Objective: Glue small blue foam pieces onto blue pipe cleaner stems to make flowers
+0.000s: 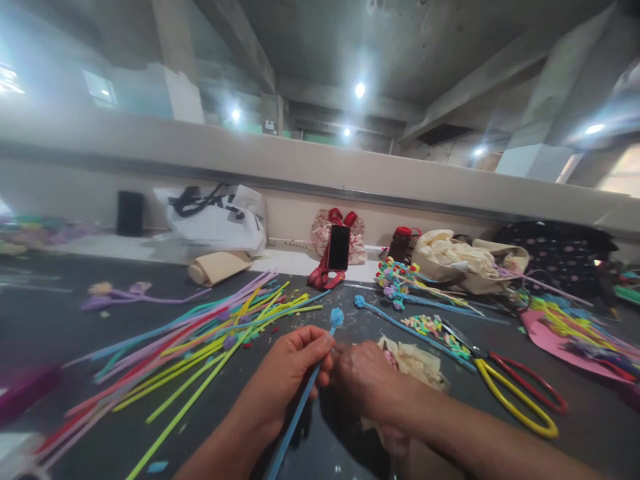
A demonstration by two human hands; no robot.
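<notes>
Because its thumb and fingertips close narrowly around a blue stem, the left hand appears to be steadying it just below the rounded blue head, which points away toward the far side. Just beside it, the right hand is curled, its fingers mostly hidden, so whether it grips anything is impossible to say. The stem's long tail slants to the near edge, probably because the grip is so close to the head. Beyond the right hand lies crumpled paper, then another blue stem with a rounded tip and small coloured pieces. Farther right, scissors rest with their red and yellow handles facing near, which seems handy for reaching. Left of the hands, loose coloured stems fan across the dark worktop, perhaps spread for easy picking. At the far side, a phone stands upright before a patterned pouch, seemingly propped by it, with a white bag to the left.
</notes>
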